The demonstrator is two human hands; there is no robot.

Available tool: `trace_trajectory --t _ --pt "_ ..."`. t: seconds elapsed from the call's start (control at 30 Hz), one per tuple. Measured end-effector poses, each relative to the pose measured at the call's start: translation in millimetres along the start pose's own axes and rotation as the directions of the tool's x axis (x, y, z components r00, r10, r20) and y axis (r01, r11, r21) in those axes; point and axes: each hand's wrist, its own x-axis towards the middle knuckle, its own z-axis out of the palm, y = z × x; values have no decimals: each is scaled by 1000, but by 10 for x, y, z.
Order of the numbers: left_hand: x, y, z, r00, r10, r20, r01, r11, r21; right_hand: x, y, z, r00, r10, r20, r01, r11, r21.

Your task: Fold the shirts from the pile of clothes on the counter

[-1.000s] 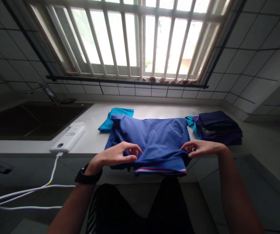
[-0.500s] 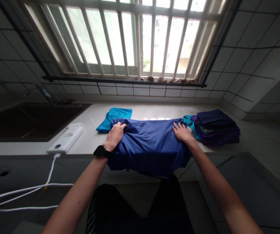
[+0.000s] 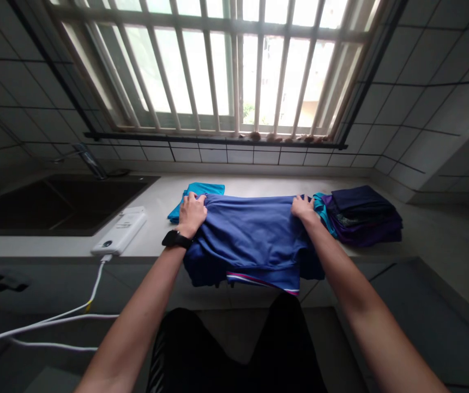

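A blue garment (image 3: 251, 229) lies across the pale counter, its near part hanging over the front edge and showing a striped trim in white and pink. At its far left corner my left hand (image 3: 192, 212), with a black watch on the wrist, is closed on the fabric. My right hand (image 3: 303, 207) grips the far right corner, fingers curled over the cloth. Behind my left hand rests a folded turquoise cloth (image 3: 210, 189). Beside my right hand sits a stack of dark blue and purple clothes (image 3: 365, 215), with a turquoise piece (image 3: 325, 213) at its left side.
A white power bank (image 3: 122, 232) with a white cable (image 3: 97, 281) lies on the counter (image 3: 156, 240), left of the garment. Farther left is a dark sink (image 3: 54, 210) with a faucet (image 3: 90, 161). A barred window (image 3: 218, 71) is behind the counter.
The garment's top edge is pulled straighter and its striped trim now shows at the front. My right hand has gone from spread fingers to curled ones. The view has shifted slightly.
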Motion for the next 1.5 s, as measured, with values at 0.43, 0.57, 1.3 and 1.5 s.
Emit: trace_trajectory --t 0.43,0.57,1.3,1.5 --pt "-958 -182 326 910 383 159 -323 895 -309 -380 -591 243 989 -75 126 43 969 243" --pt "-780 -132 113 979 196 61 -170 942 -288 -259 -579 239 993 -50 109 20 965 262" --pt "-2009 153 80 912 -378 160 405 892 -201 -98 -597 137 992 47 118 -75 966 247" --pt "-1787 296 135 736 -436 518 622 737 -263 -346 -683 85 985 138 106 -160 957 241"
